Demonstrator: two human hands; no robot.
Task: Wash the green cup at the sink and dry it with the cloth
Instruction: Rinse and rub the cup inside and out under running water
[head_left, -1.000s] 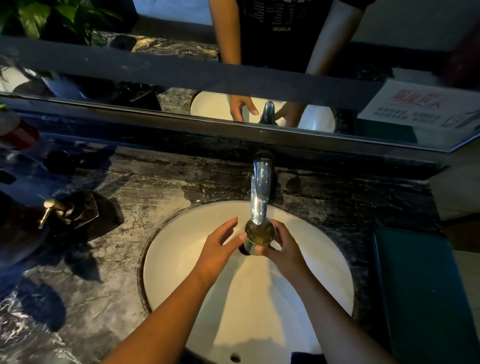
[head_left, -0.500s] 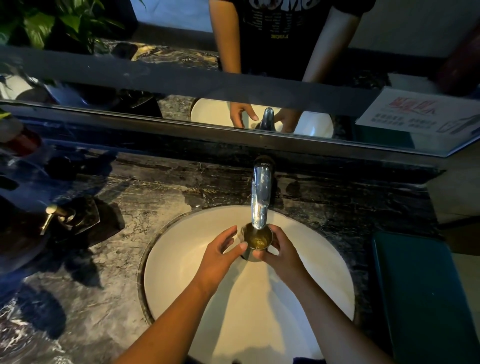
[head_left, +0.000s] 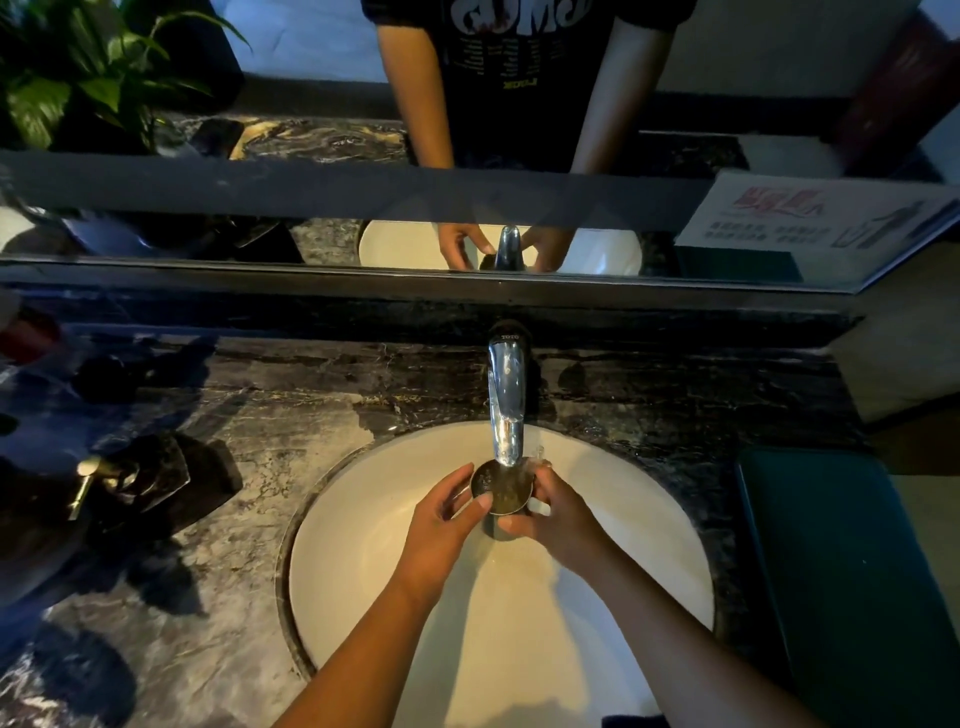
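Fingers (head_left: 453, 486) newly curled, clamped left hand (head_left: 441, 525) onto green cup (head_left: 506, 493) opposite gripping right hand (head_left: 563, 519), just under faucet (head_left: 506, 405); rinse started, drying pending.

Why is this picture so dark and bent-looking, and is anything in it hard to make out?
Head view: dim warm light brightens only the sink; the marble counter is murky. Head view: the wide lens bows the mirror ledge. Head view: glare streaks the faucet, and the cup, gripped by the left hand and right hand, looks dark, its green hard to tell.
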